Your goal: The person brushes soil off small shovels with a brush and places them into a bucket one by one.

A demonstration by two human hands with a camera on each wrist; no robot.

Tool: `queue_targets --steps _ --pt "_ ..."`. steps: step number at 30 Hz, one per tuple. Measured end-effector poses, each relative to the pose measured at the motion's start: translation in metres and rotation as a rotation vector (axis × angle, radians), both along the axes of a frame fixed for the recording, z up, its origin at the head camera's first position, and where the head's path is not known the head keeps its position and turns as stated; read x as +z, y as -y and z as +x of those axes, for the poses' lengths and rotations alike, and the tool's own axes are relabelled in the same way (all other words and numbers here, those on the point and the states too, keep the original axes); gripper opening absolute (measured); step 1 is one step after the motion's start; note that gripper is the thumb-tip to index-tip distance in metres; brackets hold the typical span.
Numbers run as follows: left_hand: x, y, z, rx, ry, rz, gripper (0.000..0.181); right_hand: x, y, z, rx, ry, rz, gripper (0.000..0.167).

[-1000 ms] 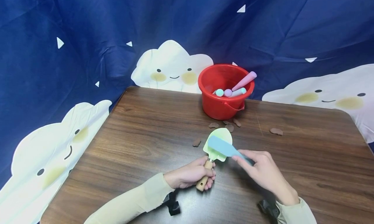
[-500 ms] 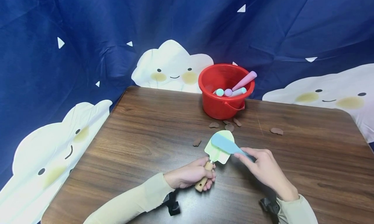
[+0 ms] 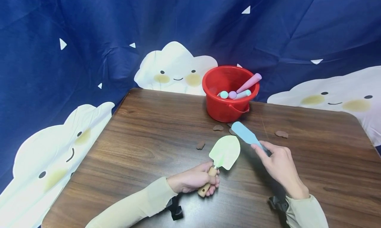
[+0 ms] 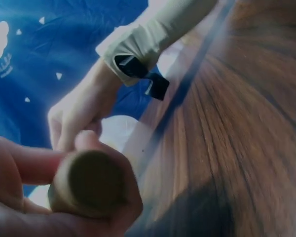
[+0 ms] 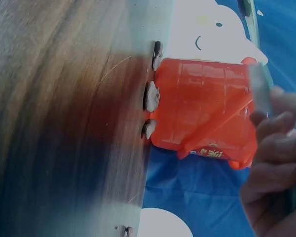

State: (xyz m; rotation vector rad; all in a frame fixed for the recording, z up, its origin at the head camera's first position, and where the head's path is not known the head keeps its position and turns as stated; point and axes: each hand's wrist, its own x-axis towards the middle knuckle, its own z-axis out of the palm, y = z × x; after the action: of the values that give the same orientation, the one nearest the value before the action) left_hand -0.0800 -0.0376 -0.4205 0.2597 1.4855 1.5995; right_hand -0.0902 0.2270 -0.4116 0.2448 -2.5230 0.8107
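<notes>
In the head view my left hand [image 3: 194, 178] grips the wooden handle of a hand trowel [image 3: 225, 152]. The trowel's pale green blade points away from me, above the table. My right hand [image 3: 279, 165] holds a light blue spatula [image 3: 244, 133] by its handle, thumb and fingers round it. The spatula's flat end is just beyond and to the right of the trowel blade, apart from it, and partly covers brown pieces behind it. The left wrist view shows the round end of the trowel handle [image 4: 96, 182] within the curled fingers.
A red bucket [image 3: 221, 110] stands at the table's back edge, with pink, purple and mint-coloured handles inside. Brown flat pieces lie before it; one piece [image 3: 200, 145] lies left of the trowel, another [image 3: 281, 134] to the right. A blue cloud-print cloth [image 3: 104, 29] hangs behind the table [image 3: 143, 122].
The spatula has lifted off from over the trowel blade and moved away to the right with my right hand. The trowel has shifted slightly right and toward me.
</notes>
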Motion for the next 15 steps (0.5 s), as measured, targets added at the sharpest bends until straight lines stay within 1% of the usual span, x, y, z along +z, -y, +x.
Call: queue_targets --steps 3,5,10,15 --pt "-0.0011 0.0003 0.0009 -0.01 -0.062 -0.007 0.027 -0.0019 -0.0012 -0.0002 -0.022 0.001 0.01 0.027" --pt "-0.0005 0.0003 0.001 -0.007 -0.089 -0.015 0.03 -0.0033 -0.0019 0.0005 -0.031 0.015 0.01 0.027" --pt "-0.0003 0.0 -0.0005 0.024 -0.102 -0.041 0.029 -0.005 -0.0038 0.0015 -0.044 0.025 0.007 0.029" --pt "-0.0005 -0.0005 -0.0031 0.091 -0.11 -0.083 0.023 -0.0038 -0.006 0.002 -0.056 0.03 -0.004 0.03"
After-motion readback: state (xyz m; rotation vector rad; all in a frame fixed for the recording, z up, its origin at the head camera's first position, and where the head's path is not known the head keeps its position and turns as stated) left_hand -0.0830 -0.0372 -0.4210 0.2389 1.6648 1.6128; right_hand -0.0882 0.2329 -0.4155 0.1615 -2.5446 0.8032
